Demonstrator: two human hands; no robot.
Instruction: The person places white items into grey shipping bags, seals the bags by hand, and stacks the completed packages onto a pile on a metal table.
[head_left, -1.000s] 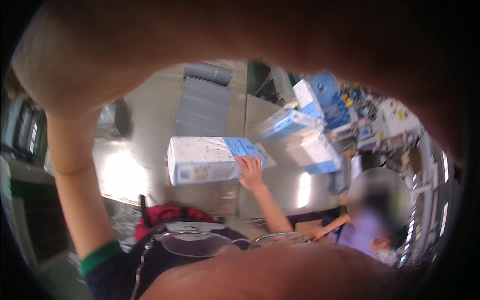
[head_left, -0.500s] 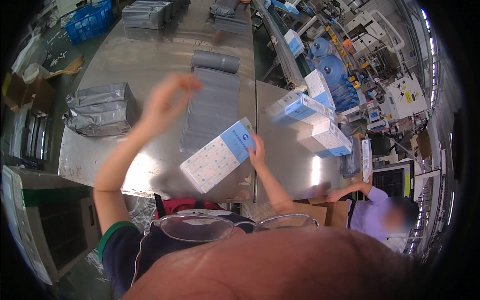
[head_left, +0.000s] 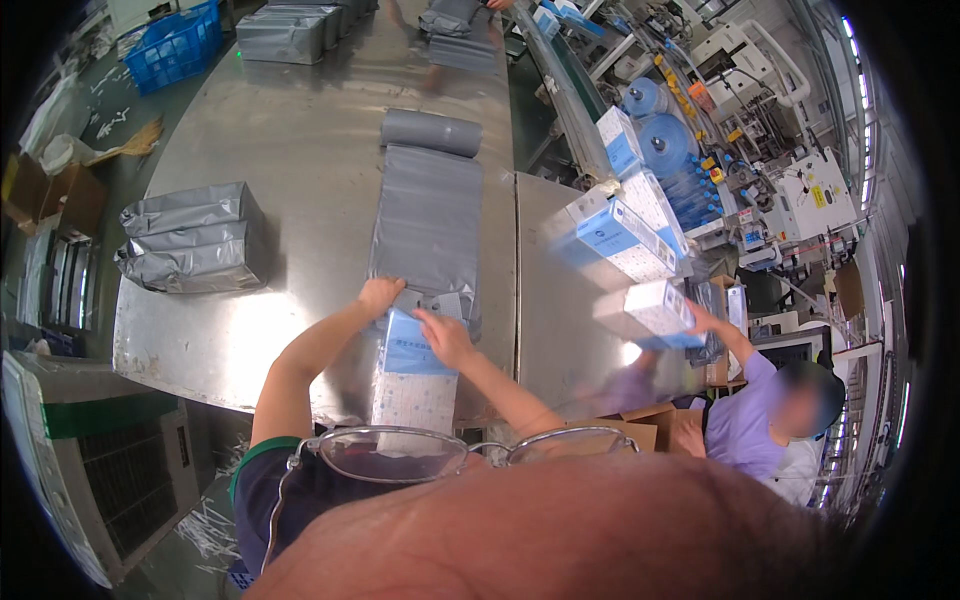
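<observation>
A white carton (head_left: 415, 395) with a blue band lies lengthwise in front of me, its far end against the near edge of a flat grey plastic bag (head_left: 428, 215). My left hand (head_left: 381, 297) is closed, its fingers pinching the bag's near edge beside the carton's far left corner. On the carton's far right side is my right hand (head_left: 449, 340), gripping it near the blue end. Whether that end is inside the bag is partly hidden by my fingers. The bag runs back to a grey roll (head_left: 431, 132) on the metal table (head_left: 310, 160).
Wrapped grey packages (head_left: 195, 238) stand at the left, with more (head_left: 285, 35) at the far left. On the right, several blue-and-white cartons (head_left: 625, 240) sit near a conveyor (head_left: 560, 75). A co-worker in a purple top (head_left: 745, 415) reaches to a carton (head_left: 660, 308). A blue crate (head_left: 175, 48) is beyond the table.
My left hand has come down from the air to the bag's edge. My right hand has swung the carton from a slant into line with the bag. The co-worker has reached to a carton.
</observation>
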